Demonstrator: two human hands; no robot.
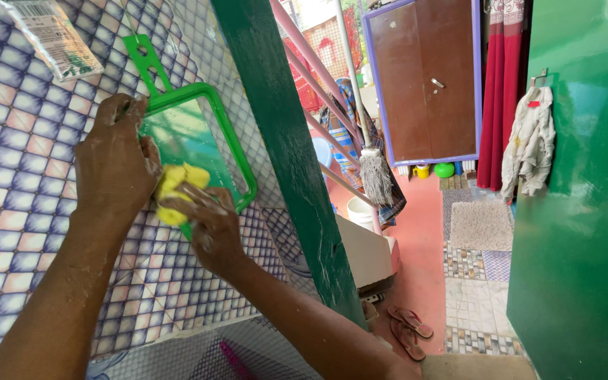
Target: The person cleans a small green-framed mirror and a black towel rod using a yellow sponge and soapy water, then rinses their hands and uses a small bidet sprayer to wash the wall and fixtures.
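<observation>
Left hand [114, 165] gripping green-framed mirror [191, 137] against tiled wall [8, 211]; right hand [209, 225] clutching yellow sponge [177, 186] on glass — scrubbing step, seemingly; next stroke needs steady frame.

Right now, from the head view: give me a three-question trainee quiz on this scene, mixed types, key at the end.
1. True or false: the left hand steadies the green-framed mirror against the tiled wall.
2. What does the right hand press on the mirror? A) brush B) yellow sponge C) cloth
3. Fill in: a pair of ___ lies on the floor at lower right.

Key: 1 true; 2 B; 3 sandals.
</observation>
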